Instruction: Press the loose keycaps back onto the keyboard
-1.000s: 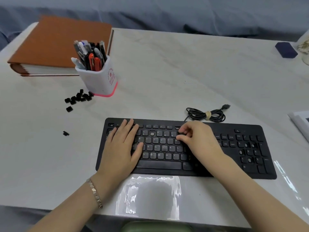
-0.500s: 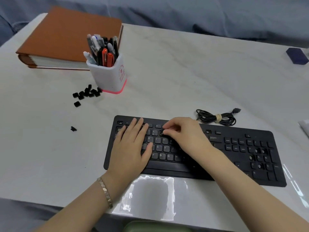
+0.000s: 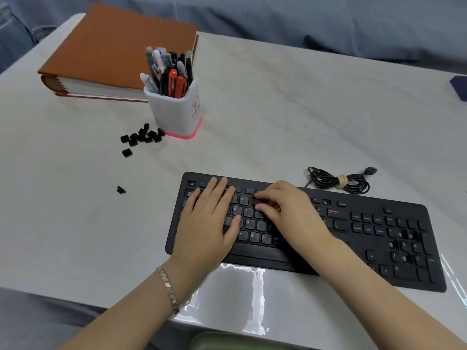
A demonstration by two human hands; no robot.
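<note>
A: Where is the keyboard (image 3: 341, 238)?

B: Flat on the table (image 3: 278, 109), along the near edge, toward the right corner. Bare sockets show in its number pad on the right.

A: Left hand (image 3: 207, 223)?

B: Palm down on the left block of keys, fingers straight and slightly spread, thumb beside the letter rows. It grips nothing. There is a bracelet (image 3: 168, 290) on that wrist.

A: Right hand (image 3: 290, 213)?

B: Over the middle of the keyboard, fingers curled. Thumb and forefinger pinch a keycap (image 3: 256, 202) in the number row, just right of the 5 key. I cannot tell whether the cap is seated.

A: And the loose keycaps (image 3: 141, 136)?

B: A small black heap in the left half of the table, touching the base of the pen cup (image 3: 177, 114). One lies just nearer than the heap, and another sits alone, left of the keyboard.

A: Anything else?

B: A brown binder (image 3: 116, 51) at the far left corner, behind the pen cup. A coiled, tied cable (image 3: 338, 183) just behind the keyboard's far edge.
</note>
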